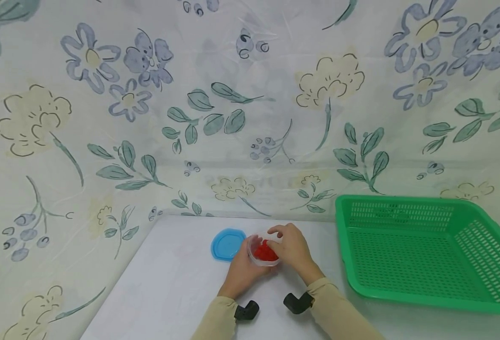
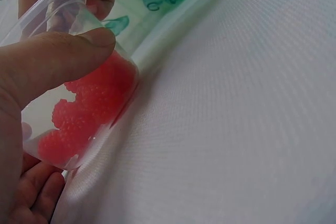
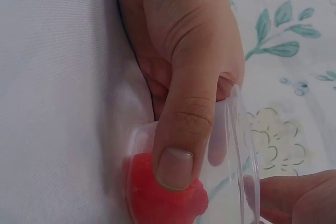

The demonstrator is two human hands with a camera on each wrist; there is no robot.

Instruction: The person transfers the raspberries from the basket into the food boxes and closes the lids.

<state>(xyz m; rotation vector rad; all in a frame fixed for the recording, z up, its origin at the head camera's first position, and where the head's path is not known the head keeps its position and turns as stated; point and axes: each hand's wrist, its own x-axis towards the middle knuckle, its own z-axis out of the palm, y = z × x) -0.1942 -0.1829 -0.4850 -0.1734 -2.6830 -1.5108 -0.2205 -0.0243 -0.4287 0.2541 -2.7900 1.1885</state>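
Note:
A clear plastic cup (image 1: 263,262) with red, bumpy raspberry-like pieces (image 1: 265,250) in it is held by my left hand (image 1: 245,269), low over the white table. In the left wrist view the left thumb (image 2: 79,51) presses along the cup's side, with fingers round below; the right wrist view shows this thumb across the cup wall too. My right hand (image 1: 293,245) is at the cup's mouth, thumb and forefinger apart, thumb tip over the red pieces. Only part of that right hand (image 3: 302,198) shows beside the rim in the right wrist view.
A blue lid (image 1: 228,244) lies on the white tabletop (image 1: 165,278) just left of the cup. To the right stands a large green basket (image 1: 403,293) with slotted sides. Behind the table hangs a flower-patterned cloth (image 1: 233,156).

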